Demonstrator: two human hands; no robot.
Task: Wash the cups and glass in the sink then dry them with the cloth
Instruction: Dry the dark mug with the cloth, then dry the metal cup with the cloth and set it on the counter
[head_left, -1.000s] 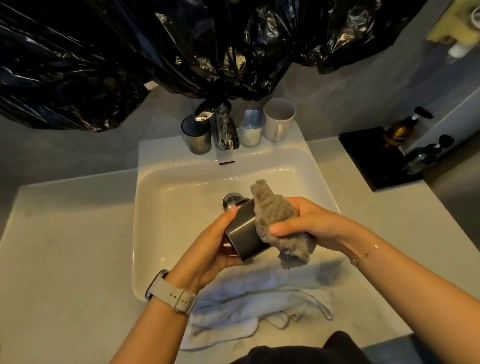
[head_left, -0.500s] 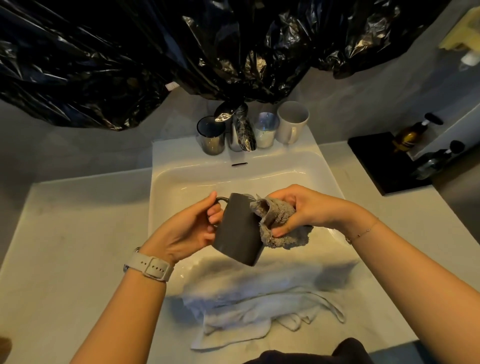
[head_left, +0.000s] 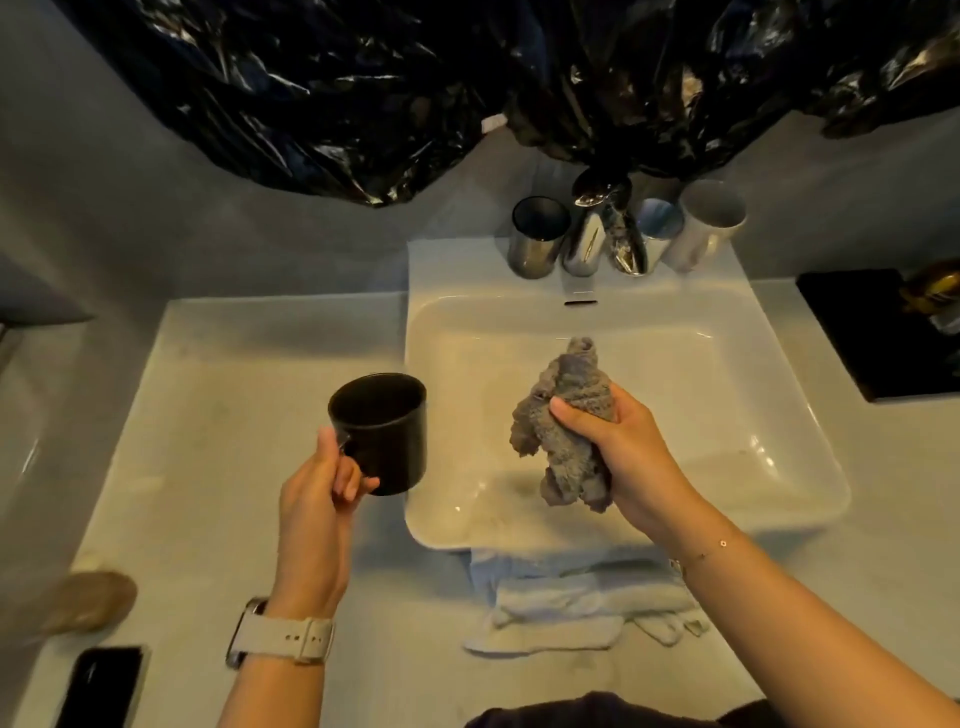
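Pale counter (head_left: 218, 364) around white sink (head_left: 779, 415): my left hand (head_left: 317, 499) pinches the dark cup (head_left: 382, 431) by its handle at 9 o'clock, right hand (head_left: 618, 447) clutches the cloth (head_left: 566, 421) over the basin; drying looks finished, setting down likely next.

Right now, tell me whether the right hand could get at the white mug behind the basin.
Probably yes, but not freely. The right hand grips the grey cloth, so it would need to drop that first. The path over the sink to the white mug looks open, with the faucet off to its left.
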